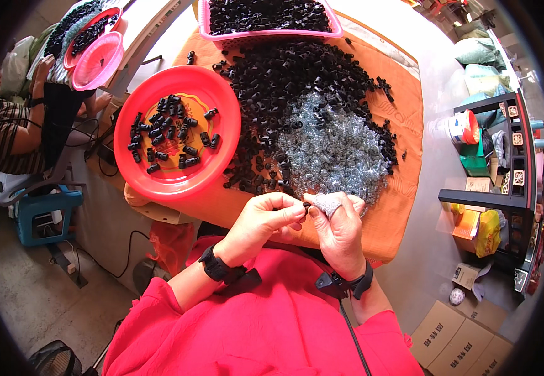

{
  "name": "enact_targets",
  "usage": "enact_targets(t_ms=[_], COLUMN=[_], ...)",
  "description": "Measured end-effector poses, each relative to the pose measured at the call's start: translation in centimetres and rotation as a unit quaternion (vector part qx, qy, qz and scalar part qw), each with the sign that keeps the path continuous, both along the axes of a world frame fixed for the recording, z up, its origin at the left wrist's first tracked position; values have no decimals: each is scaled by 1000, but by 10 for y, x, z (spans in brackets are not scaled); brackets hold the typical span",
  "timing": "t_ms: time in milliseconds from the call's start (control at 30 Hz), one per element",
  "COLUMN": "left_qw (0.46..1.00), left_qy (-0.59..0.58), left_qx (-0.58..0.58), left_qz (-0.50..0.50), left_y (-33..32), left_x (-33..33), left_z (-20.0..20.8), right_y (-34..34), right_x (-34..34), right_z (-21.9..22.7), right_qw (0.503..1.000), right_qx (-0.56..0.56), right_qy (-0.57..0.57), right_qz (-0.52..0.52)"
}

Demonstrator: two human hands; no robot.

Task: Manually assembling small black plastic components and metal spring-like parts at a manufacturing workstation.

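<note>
My left hand [260, 224] and my right hand [341, 233] meet at the near edge of the orange-covered table. Thumb and fingertips of the left hand pinch a small black plastic part [307, 205]. My right hand is closed against the other end of that part, and a pale grey cover wraps one of its fingers. Just beyond lies a heap of small silvery springs [341, 147]. Behind and around it spreads a large pile of black plastic pieces [284, 69]. To the left, a red round tray [127, 147] bears several assembled-looking black cylinders [171, 122].
A pink basket [272, 37] full of black pieces stands at the far edge. At far left, another person [18, 131] sits by a pink bowl [98, 62]. A blue stool [46, 216] is on the floor there. Right: a black shelf [491, 199] and cardboard boxes [460, 341].
</note>
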State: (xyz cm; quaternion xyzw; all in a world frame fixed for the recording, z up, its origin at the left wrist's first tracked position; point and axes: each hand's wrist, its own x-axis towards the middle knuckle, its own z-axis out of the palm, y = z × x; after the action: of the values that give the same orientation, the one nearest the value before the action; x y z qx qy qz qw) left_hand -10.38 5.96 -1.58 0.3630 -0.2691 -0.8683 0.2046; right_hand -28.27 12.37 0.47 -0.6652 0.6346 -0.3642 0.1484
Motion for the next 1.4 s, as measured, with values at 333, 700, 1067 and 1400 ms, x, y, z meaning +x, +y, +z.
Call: enact_targets(t_ms=[333, 700, 1067, 1400], left_qw=[999, 1000, 997, 999], left_qy=[34, -3, 35, 18], left_qx=[25, -9, 55, 51], left_qz=[13, 12, 42, -10], left_y=[3, 1, 4, -2], left_x=[-3, -4, -5, -5], left_z=[2, -3, -12, -8], right_y=[4, 2, -4, 4], right_x=[6, 2, -1, -2], right_z=[-5, -5, 14, 2], right_qw=[998, 998, 990, 972], right_qx=[-6, -42, -19, -53], right_qy=[-33, 29, 130, 223], right_qz=[-53, -48, 58, 57])
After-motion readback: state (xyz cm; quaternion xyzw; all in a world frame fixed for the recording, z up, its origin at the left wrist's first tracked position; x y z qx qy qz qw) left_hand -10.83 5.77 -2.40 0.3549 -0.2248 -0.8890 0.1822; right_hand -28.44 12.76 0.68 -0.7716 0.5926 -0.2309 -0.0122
